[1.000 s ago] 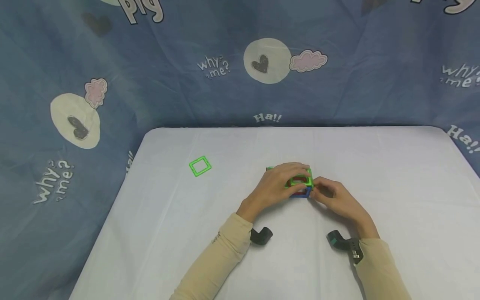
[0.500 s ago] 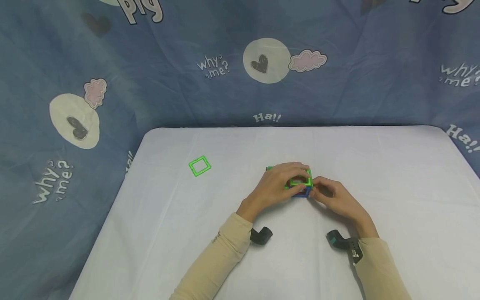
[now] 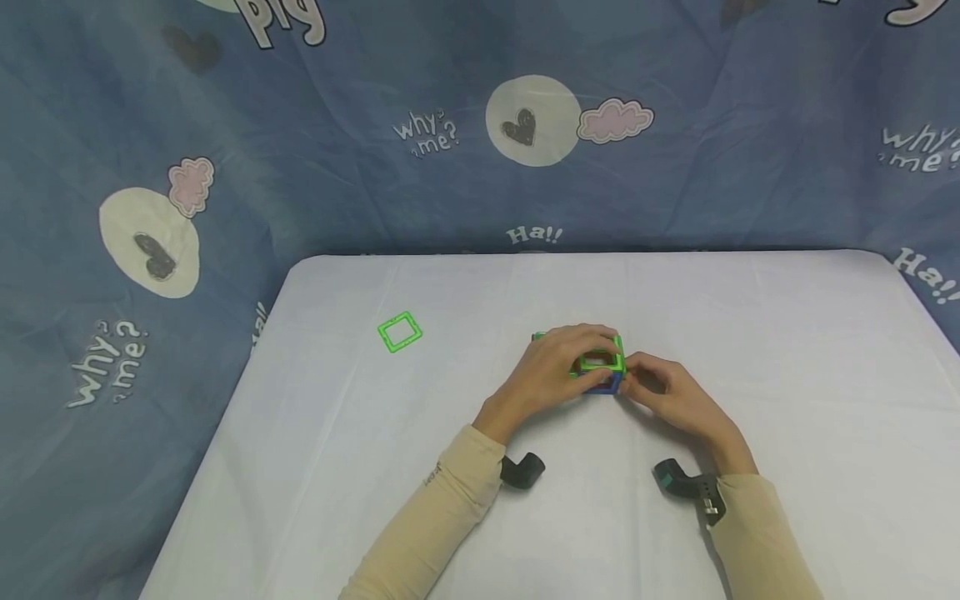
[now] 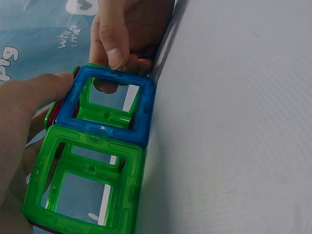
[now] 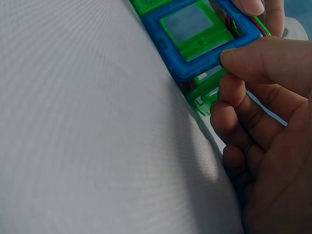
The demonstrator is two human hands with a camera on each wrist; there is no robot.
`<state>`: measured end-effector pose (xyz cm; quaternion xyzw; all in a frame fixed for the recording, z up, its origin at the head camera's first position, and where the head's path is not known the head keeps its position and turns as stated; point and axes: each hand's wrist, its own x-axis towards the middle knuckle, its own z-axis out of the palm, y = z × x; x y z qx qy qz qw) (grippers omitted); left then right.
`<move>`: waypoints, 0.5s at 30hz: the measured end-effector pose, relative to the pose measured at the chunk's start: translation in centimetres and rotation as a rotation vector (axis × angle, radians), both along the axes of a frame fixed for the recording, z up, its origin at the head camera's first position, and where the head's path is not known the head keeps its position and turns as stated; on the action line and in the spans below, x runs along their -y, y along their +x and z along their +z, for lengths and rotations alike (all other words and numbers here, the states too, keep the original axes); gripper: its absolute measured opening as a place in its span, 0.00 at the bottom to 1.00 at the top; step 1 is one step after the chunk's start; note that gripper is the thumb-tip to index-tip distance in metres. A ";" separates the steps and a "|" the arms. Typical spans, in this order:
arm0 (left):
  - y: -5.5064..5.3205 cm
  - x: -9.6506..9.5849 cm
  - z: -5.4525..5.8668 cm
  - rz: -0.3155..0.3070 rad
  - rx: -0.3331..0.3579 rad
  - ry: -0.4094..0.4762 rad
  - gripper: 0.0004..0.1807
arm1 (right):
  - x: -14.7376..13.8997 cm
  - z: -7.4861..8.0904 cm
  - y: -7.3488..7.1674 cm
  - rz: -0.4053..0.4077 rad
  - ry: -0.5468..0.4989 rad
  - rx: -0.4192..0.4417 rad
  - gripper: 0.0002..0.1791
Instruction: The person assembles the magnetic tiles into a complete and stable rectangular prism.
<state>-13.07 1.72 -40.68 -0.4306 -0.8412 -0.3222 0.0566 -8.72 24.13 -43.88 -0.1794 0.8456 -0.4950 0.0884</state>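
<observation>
A low box of see-through magnetic tiles stands on the white table. Its front joins a blue square frame (image 4: 107, 129) to a green square frame (image 4: 87, 134), with further green and dark red tiles behind. My left hand (image 3: 558, 367) grips the box from above and the left, thumb at the blue frame's top corner in the left wrist view. At the box's right end, my right hand (image 5: 273, 112) pinches the corner, its thumb on the blue frame's edge and the index finger against a green side tile. My left hand hides much of the box in the head view.
A single green square tile (image 3: 400, 332) lies flat on the white table (image 3: 337, 467), left of the box. Black wrist cameras project inward from both wrists, the left one (image 3: 523, 472) and the right one (image 3: 675, 482). A blue printed cloth (image 3: 420, 183) hangs behind the table.
Both hands stay almost in place on the box. Less dark red shows through its front opening in the head view than one second ago.
</observation>
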 end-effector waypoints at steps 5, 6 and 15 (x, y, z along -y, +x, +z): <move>0.0 0.0 -0.1 -0.007 0.008 0.031 0.16 | 0.0 0.0 0.1 -0.002 -0.002 0.012 0.08; 0.0 0.0 -0.1 -0.009 0.010 0.037 0.16 | 0.1 0.0 0.1 -0.002 -0.002 0.012 0.08; -0.1 0.1 0.0 -0.020 0.014 0.055 0.18 | 0.0 0.0 0.1 0.005 -0.010 -0.002 0.08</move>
